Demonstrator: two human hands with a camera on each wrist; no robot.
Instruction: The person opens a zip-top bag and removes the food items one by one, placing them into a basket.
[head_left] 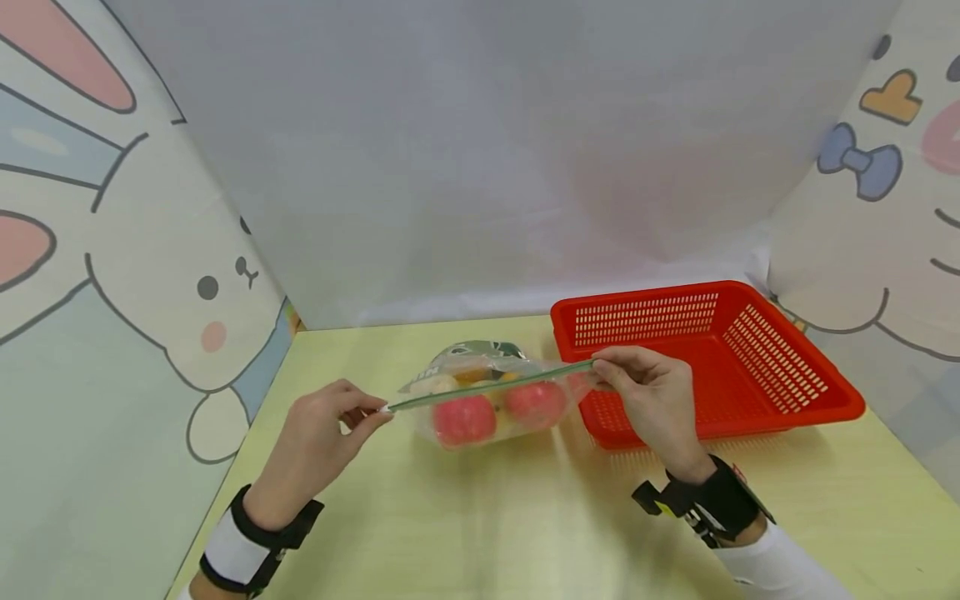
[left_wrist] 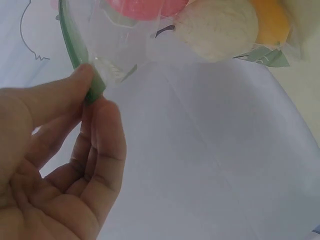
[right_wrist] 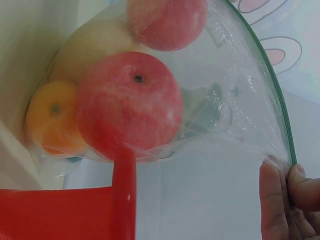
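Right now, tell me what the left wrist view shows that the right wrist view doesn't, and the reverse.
Only the left wrist view shows the left hand, pinching one end of the bag's green strip, and a dark stem at the pale fruit.

Only the right wrist view shows the right hand, pinching the strip's other end, and part of the red basket.

Both share the clear bag, its green strip, and red, orange and pale fruit inside.

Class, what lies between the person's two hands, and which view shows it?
In the head view, a clear bag of fruit lies between them, its green strip pinched by the left hand and right hand.
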